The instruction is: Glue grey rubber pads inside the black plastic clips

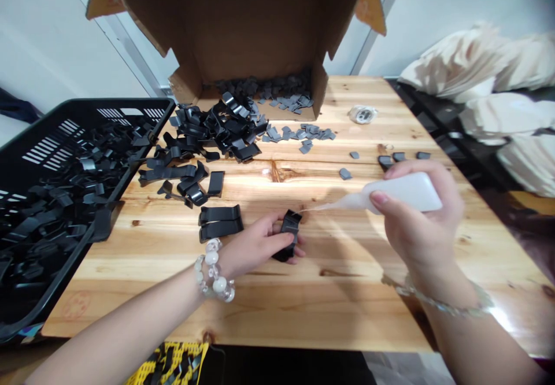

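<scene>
A black clip (pixel 289 236) is sitting pinched in the left hand (pixel 255 245) fingers, low over the wooden table (pixel 347 292). The right hand (pixel 418 217) is gripping a white glue bottle (pixel 399 195), its fingers wrapped round it and its nozzle pointing at the clip. A cardboard box (pixel 243 32) and a black crate (pixel 65 200) are standing beyond, against pale walls.

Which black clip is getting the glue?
The black clip pinched in the left hand. The glue bottle tip points at it; the other clips lie loose on the table.

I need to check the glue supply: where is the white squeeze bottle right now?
In the head view, the white squeeze bottle is in the right hand, right of centre over the wooden table, its thin nozzle aimed at the black clip held by the left hand.
</scene>
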{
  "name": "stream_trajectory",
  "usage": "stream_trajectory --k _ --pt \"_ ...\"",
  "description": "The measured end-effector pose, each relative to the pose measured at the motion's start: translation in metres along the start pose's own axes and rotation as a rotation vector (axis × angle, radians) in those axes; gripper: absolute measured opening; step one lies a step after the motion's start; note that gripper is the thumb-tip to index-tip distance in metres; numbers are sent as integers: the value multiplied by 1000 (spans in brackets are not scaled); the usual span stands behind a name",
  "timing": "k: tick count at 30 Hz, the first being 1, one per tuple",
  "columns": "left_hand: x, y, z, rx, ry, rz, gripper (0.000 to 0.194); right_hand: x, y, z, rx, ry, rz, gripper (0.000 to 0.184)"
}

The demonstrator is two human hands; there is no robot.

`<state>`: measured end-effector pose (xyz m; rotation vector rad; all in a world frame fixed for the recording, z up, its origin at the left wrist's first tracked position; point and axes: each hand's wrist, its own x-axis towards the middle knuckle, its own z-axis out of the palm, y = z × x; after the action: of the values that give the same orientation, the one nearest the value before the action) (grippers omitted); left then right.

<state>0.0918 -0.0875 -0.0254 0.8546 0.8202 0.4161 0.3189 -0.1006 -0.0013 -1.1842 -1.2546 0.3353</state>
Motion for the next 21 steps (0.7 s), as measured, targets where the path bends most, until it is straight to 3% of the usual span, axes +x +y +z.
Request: stream_trajectory --k 3,21 --pt "1 0 0 0 3 -10 33 -2 -3 0 93 -23 -46 23" --pt "1 2 2 1 26 -43 34 -6 -8 -1 57 -102 -49 24"
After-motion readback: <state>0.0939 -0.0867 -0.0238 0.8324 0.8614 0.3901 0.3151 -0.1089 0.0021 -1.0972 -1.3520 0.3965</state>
